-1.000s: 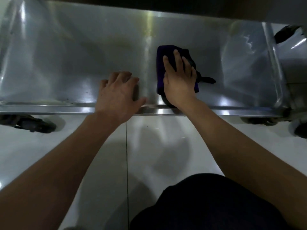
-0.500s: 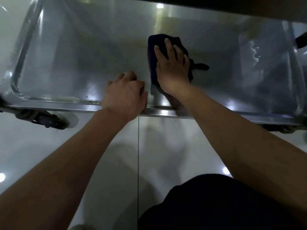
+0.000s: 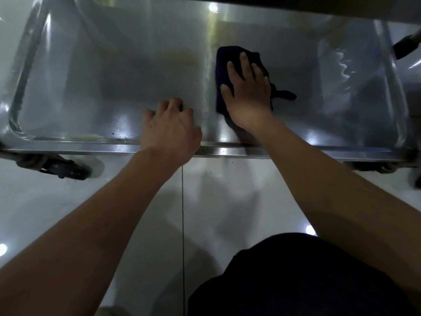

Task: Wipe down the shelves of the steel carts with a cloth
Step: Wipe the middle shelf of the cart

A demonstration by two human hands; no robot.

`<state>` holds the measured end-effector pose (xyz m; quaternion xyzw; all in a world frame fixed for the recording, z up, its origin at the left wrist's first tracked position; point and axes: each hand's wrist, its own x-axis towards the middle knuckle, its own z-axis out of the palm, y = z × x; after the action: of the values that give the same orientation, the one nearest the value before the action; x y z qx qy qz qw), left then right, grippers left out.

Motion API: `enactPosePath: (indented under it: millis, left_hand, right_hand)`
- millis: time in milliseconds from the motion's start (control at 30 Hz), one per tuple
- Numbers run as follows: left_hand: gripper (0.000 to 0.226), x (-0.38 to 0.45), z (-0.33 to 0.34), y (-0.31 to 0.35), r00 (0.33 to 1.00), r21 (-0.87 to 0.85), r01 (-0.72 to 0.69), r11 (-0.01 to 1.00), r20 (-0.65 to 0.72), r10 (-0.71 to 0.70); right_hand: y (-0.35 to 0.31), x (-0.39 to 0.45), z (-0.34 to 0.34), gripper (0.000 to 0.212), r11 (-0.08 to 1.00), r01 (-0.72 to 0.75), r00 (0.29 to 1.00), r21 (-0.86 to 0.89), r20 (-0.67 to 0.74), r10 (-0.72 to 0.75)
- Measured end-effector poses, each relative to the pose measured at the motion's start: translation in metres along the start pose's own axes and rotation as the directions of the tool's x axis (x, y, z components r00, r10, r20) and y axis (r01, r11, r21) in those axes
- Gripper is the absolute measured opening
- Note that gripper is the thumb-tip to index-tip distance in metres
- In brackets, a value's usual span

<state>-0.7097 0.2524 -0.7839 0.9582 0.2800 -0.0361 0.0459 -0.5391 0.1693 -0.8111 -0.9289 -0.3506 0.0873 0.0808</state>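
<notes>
Pressing flat, the right grip [image 3: 247, 92] pins the dark cloth [image 3: 224, 62] mid-shelf [image 3: 114, 87], fingers straight; left grip [image 3: 169, 127], released, rests at the front edge.

You see a cloth [image 3: 224, 65] of very dark blue, almost black, with no pattern on it. The shelf [image 3: 114, 76] is silver-grey steel with white spots of reflected light, a pale bright stripe near its middle, and a faint yellowish stain beside that stripe. Some small black specks lie near its front rim. The floor [image 3: 216, 197] is glossy white tile with one thin dark joint line. The caster wheel [image 3: 66, 171] is dark grey.
</notes>
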Motion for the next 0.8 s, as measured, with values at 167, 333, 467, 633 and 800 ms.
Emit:
enactPosePath:
  millis: [167, 333, 467, 633, 800]
  left_hand:
    - [0.030, 0.005, 0.000, -0.003, 0.999, -0.047, -0.012, 0.999, -0.046, 0.010]
    - [0.029, 0.005, 0.000, -0.015, 1.000, -0.054, 0.006, 0.999, -0.011, -0.007]
    - [0.029, 0.005, -0.001, -0.023, 0.998, -0.051, -0.048, 0.998, -0.033, 0.046]
    - [0.030, -0.001, -0.002, -0.028, 0.999, -0.092, -0.045, 0.995, -0.013, 0.044]
    - [0.028, 0.000, -0.006, -0.026, 0.999, -0.108, -0.051, 0.993, -0.010, 0.050]
  right_hand:
    - [0.006, 0.002, 0.002, 0.055, 0.999, -0.028, 0.999, -0.016, -0.019, 0.027]
    - [-0.005, 0.005, 0.007, 0.054, 0.999, -0.022, 0.999, -0.042, -0.038, 0.020]
    - [-0.029, 0.015, 0.010, 0.053, 0.996, 0.071, 0.997, -0.063, -0.026, -0.073]
    - [-0.065, 0.027, 0.016, 0.054, 0.973, 0.229, 0.974, -0.037, 0.011, -0.228]
    - [-0.049, 0.021, 0.010, 0.057, 0.967, 0.254, 0.967, -0.010, 0.026, -0.254]
